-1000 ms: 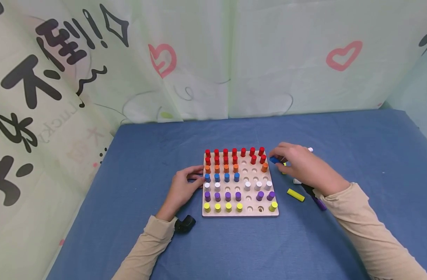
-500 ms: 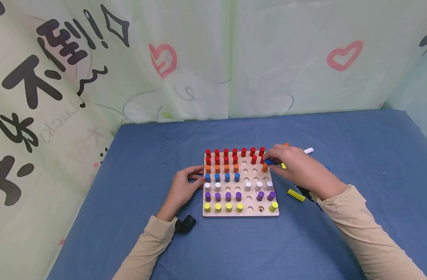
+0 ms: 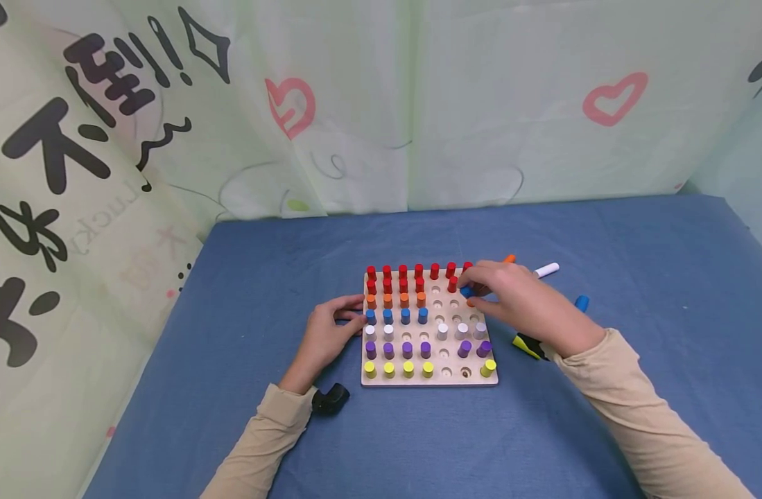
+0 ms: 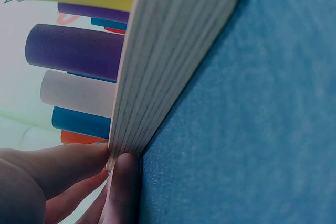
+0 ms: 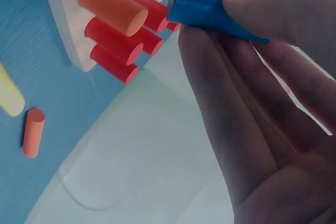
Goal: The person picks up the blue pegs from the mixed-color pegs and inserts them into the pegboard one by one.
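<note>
A wooden pegboard [image 3: 430, 380] holds rows of upright red, orange, blue, white, purple and yellow pegs, with several bare holes toward the right. My left hand [image 3: 324, 336] rests at its left edge, thumb and fingertips touching the side; the left wrist view shows them against the layered edge [image 4: 173, 61]. My right hand [image 3: 524, 294] pinches a blue peg [image 5: 202, 11] between thumb and fingers, over the board's upper right part. In the right wrist view the peg lies sideways, near an orange peg [image 5: 113, 9] standing in the board. The hand hides some right-hand pegs in the head view.
Loose pegs lie on the blue cloth right of the board: an orange one [image 3: 509, 258], a white one [image 3: 547, 269], a blue one [image 3: 582, 303] and a partly covered yellow one [image 3: 525, 346]. A printed curtain [image 3: 499, 138] hangs behind the table.
My right hand has moved left with the blue peg, from beside the board to over its right columns. Loose pegs behind the hand have come into view. My left hand stays put.
</note>
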